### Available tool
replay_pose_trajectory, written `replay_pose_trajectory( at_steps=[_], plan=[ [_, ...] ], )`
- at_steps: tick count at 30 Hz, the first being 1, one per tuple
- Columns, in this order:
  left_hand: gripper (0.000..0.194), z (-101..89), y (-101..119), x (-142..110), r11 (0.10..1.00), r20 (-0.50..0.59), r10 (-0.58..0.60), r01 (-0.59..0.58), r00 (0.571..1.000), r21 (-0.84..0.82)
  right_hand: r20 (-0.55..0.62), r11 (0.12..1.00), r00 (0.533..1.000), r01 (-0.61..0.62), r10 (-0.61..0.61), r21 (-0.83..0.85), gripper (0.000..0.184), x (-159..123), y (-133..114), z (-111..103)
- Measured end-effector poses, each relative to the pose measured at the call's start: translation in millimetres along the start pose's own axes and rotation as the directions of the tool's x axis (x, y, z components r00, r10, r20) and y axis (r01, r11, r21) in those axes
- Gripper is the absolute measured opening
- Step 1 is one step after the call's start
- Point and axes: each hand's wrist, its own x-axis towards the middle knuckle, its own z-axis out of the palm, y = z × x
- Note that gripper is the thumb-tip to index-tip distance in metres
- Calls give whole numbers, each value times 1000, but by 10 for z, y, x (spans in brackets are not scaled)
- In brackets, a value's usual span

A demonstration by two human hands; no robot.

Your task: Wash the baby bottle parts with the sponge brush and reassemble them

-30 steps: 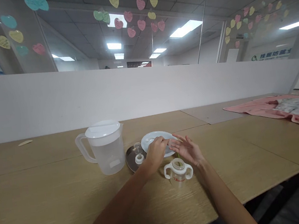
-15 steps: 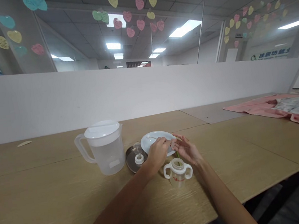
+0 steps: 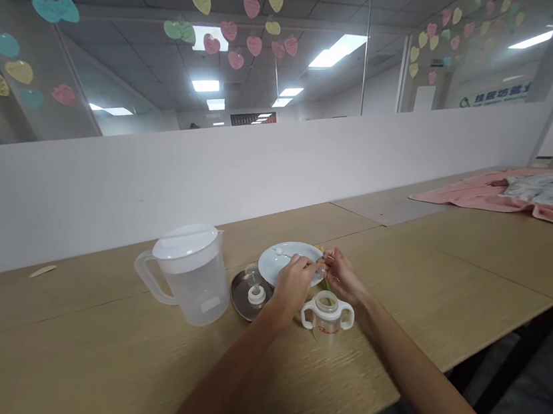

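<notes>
My left hand [image 3: 293, 283] and my right hand [image 3: 344, 275] meet over the right side of a white bowl [image 3: 269, 261]. Their fingertips close around a small clear piece [image 3: 321, 268], mostly hidden by fingers. Just below them, a baby bottle [image 3: 328, 320] with two white handles and red lettering stands upright and uncapped. A thin yellow-green item [image 3: 327, 283], partly covered, lies behind it by my right hand. To the left, a round metal tray [image 3: 241, 303] holds a white bottle collar [image 3: 256, 295] and a clear dome cap [image 3: 252, 274].
A lidded translucent pitcher [image 3: 195, 281] stands left of the tray. A small white-tipped stick [image 3: 279, 252] rests in the bowl. On the far right lies a pink cloth [image 3: 461, 196] with a patterned fabric on it. A white partition [image 3: 232, 172] borders the table's back.
My right hand's fingers, spread before, have curled in toward my left fingertips. My left hand stays nearly in place. The whole view has shifted slightly.
</notes>
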Motion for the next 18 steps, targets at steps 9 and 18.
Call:
replay_pose_trajectory(
  at_steps=[9, 18],
  plan=[
    [24, -78, -195, 42, 967, -163, -146, 106, 976, -231, 219, 996, 974, -65, 51, 56, 43, -156, -179, 26],
    [25, -81, -136, 39, 968, -171, -122, 79, 978, -237, 171, 994, 985, -50, 33, 96, 20, -116, -101, -59]
  ],
)
